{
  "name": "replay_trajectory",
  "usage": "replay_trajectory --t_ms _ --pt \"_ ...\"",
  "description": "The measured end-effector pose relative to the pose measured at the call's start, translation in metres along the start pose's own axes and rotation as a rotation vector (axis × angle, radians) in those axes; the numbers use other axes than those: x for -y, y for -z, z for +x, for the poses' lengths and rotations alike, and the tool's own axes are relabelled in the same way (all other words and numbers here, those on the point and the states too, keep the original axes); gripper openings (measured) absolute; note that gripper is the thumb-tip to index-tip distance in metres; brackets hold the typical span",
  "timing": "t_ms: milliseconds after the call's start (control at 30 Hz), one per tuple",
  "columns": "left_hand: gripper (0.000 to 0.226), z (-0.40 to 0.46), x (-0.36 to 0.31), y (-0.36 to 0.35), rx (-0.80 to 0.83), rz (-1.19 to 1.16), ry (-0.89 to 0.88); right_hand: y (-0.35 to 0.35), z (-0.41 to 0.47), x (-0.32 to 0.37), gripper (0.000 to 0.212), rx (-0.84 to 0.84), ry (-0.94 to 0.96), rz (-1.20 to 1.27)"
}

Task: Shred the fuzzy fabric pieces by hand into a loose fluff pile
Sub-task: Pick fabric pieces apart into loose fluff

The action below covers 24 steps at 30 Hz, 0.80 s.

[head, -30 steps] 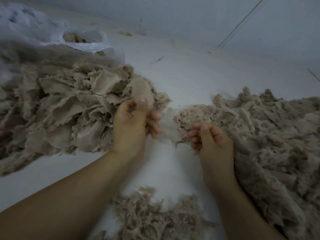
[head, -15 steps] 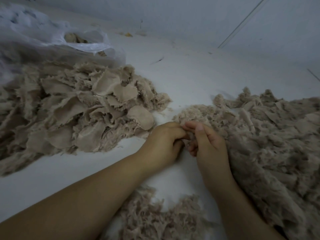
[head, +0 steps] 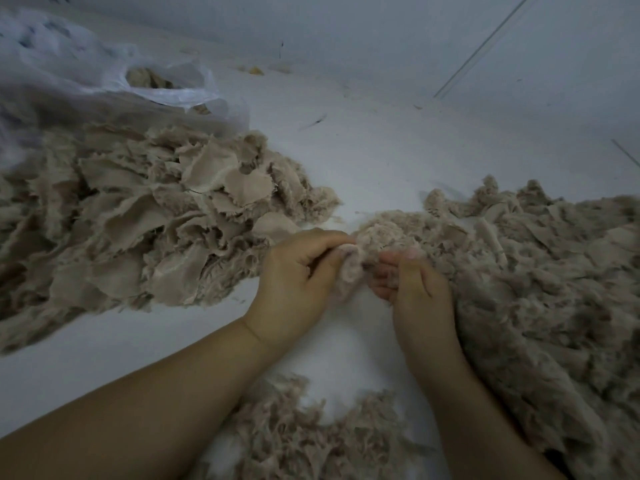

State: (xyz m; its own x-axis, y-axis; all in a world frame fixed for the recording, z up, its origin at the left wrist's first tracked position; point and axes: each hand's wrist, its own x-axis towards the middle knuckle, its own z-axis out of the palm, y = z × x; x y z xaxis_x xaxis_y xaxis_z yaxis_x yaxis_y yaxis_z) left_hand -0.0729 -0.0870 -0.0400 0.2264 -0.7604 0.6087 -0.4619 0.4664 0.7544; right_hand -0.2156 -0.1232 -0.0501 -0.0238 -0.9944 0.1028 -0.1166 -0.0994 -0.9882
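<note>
Hands met at mid-bench, left hand [head: 294, 278] and right hand [head: 412, 282] each pinching one fabric scrap [head: 349, 271] between curled fingers, fluff pile [head: 536, 289] just right of them; short, opposed pulls near the pinch would probably shred it finest.

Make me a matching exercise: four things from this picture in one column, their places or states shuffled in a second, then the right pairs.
Things:
1. plastic bag
2. heap of flat fabric pieces
3. big fluff pile
4. small tuft

Places or states:
A. pinched between both hands
B. far left, mouth open
C. along the right side
D. left of the hands, below the bag

Pairs: 1-B, 2-D, 3-C, 4-A. The left hand and right hand hold the tuft together.
</note>
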Motion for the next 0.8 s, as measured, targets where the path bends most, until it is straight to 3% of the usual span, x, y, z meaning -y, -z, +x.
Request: replay_trajectory --t_ms 100,200,267,333,433,567,633,733,800 --pt "0.019 0.003 0.006 0.001 -0.015 -0.002 0.14 0.0 -0.001 0.002 0.032 -0.033 -0.007 0.048" --pt "0.018 0.003 0.008 0.001 -0.027 -0.047 0.22 0.002 -0.004 0.004 0.017 0.038 0.004 0.029" --pt "0.017 0.003 0.005 -0.002 -0.049 -0.004 0.138 0.003 -0.005 0.004 0.017 0.07 0.06 -0.027" --pt "0.014 0.001 0.003 -0.006 -0.031 0.046 0.033 0.002 -0.007 0.005 0.032 0.086 0.115 -0.056" --pt "0.018 -0.002 -0.001 -0.012 0.102 0.055 -0.1 0.001 -0.008 0.008 0.045 0.09 0.095 0.019" --pt "0.027 -0.002 0.001 -0.01 0.2 0.041 -0.138 0.005 -0.006 0.007 0.036 0.136 0.111 0.045" --pt "0.03 -0.002 0.001 -0.009 0.138 0.01 -0.048 0.007 -0.005 0.005 0.03 0.131 0.092 0.086" --pt "0.018 0.0 -0.001 -0.009 0.038 -0.227 0.302 0.005 -0.004 0.005 0.028 0.117 0.088 0.109" --pt "0.011 0.001 -0.001 -0.008 0.075 -0.402 0.482 0.004 -0.004 0.005 0.029 0.116 0.102 0.116"
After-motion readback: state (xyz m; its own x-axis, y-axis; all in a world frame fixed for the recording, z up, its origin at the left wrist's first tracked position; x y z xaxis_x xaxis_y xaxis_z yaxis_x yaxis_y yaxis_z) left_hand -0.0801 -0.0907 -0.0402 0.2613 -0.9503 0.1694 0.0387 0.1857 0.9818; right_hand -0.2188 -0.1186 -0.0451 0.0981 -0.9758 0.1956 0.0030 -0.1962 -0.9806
